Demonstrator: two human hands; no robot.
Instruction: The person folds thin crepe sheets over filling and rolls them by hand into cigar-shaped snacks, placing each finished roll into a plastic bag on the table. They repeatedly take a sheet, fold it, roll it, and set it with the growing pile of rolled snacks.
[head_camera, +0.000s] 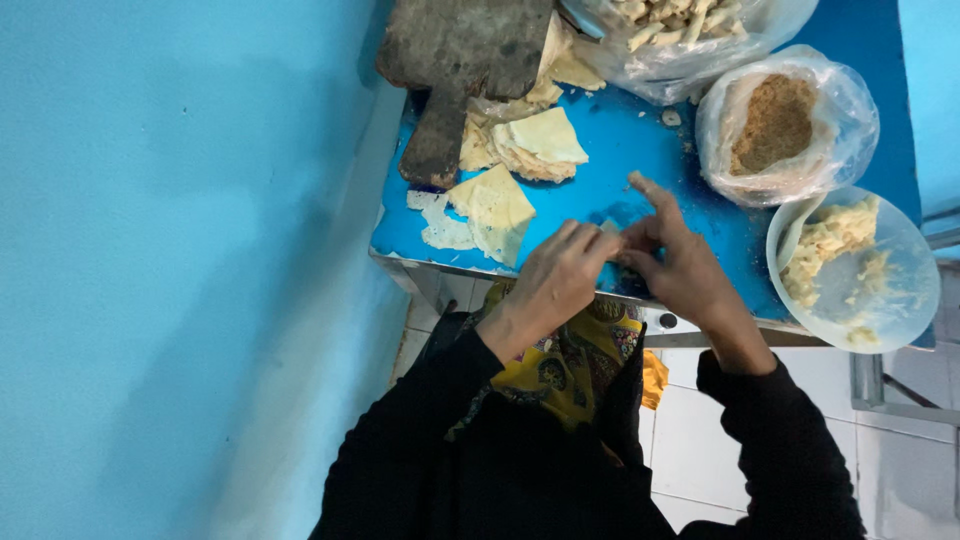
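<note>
Left hand: the left hand (552, 280) sits at centre frame, fingers curled and pinched on a small pale piece (610, 229) that barely peeks out at its fingertips.
Right hand: the right hand (675, 262) meets it from the right, thumb and fingers closed on the same piece, index finger lifted toward the upper middle.
Hidden: most of the piece is covered by both hands; its shape is not clear.
Wrappers: thin pale sheets (495, 205) lie in loose stacks just above and left of the hands.
Board: a dark worn wooden paddle (455, 70), cut off at the top edge.
Bags: a clear bag of brown crumbs (775, 125) at upper right; another bag of pale sticks (680, 25), cropped at the top.
Bowl: a translucent bowl (890, 300) with pale filling at the right edge.
Surface: a blue tabletop (640, 150).
Room: a blue wall (180, 250) fills the left; white floor tiles (700, 440) below.
</note>
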